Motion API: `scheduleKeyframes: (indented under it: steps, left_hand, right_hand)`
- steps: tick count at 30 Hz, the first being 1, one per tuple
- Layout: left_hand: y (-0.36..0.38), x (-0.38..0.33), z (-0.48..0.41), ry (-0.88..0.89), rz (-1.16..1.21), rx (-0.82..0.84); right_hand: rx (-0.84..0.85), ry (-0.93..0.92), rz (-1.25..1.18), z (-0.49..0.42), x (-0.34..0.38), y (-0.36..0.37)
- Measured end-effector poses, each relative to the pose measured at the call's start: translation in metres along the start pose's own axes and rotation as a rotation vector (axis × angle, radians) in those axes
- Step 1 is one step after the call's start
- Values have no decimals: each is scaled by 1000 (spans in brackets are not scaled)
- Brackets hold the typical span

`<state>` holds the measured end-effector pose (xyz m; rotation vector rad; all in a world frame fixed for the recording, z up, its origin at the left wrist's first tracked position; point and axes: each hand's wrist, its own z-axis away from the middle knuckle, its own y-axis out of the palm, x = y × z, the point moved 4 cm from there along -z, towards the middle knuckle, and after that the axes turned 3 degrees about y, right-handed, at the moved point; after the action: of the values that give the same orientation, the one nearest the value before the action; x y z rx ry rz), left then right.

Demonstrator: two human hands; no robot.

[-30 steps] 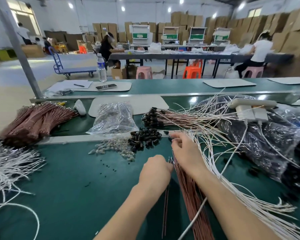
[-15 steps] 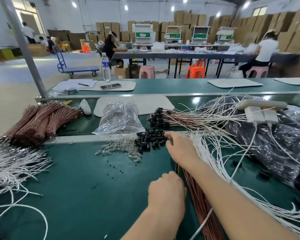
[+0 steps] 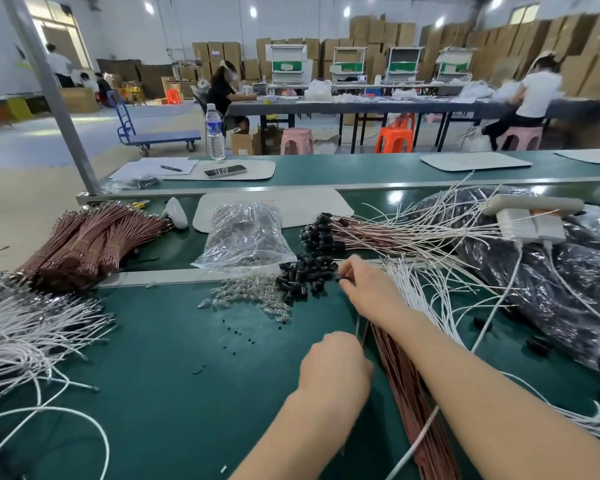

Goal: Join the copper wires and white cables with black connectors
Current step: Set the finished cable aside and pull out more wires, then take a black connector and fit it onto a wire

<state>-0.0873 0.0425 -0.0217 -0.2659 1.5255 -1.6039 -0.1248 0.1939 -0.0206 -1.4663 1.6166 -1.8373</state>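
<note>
The right hand [image 3: 368,289] is now at the loose pile of black connectors [image 3: 305,277], by the metal strip [image 3: 174,276] that runs across the middle of the desk [image 3: 160,375]. A second ago it was just to the right of that pile, close beside the left hand; half a second ago its fingertips came up against the pile's right edge, and there they are now. The fingers are bent down among the outermost connectors. One small black piece sits right under them, but I cannot tell whether it is pinched or only touched.

The left hand [image 3: 333,365] sits nearer the desk's near edge than a second ago, well apart from the right. It is clenched, with a few thin strands sticking up out of the fist, at least one of them from the copper wires [image 3: 406,382] that lie under the right forearm and run to the near edge. The white cables [image 3: 420,292] fan out just right of the right hand.

I judge that this is the fetch for the next joint: strands held ready in one hand, a connector being picked by the other. Finished pairs [image 3: 329,233] lie beyond the strip, toward the far edge.
</note>
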Motion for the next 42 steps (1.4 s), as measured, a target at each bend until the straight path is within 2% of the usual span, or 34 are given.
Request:
scheduleKeyframes:
  steps: [4,7,11,13,20,42]
  left_hand:
    - [-10,30,-13,10,724,-8]
    - [-26,64,-21,-6,1196,-208]
    - [-29,104,-23,-29,1867,-335]
    - [-26,114,-22,-11,2013,-374]
    - [-24,109,-24,40,1983,-445]
    - [-16,101,-28,53,1946,-363]
  right_hand:
    - [-161,73,-246,11,-7,-29]
    - [-234,100,-494,32,-14,-40]
    - [-86,74,-741,64,-7,-19]
    - [-14,26,-757,73,1,-6]
    - [-16,-3,-728,86,-5,9]
    - [-49,-38,-819,88,-2,4]
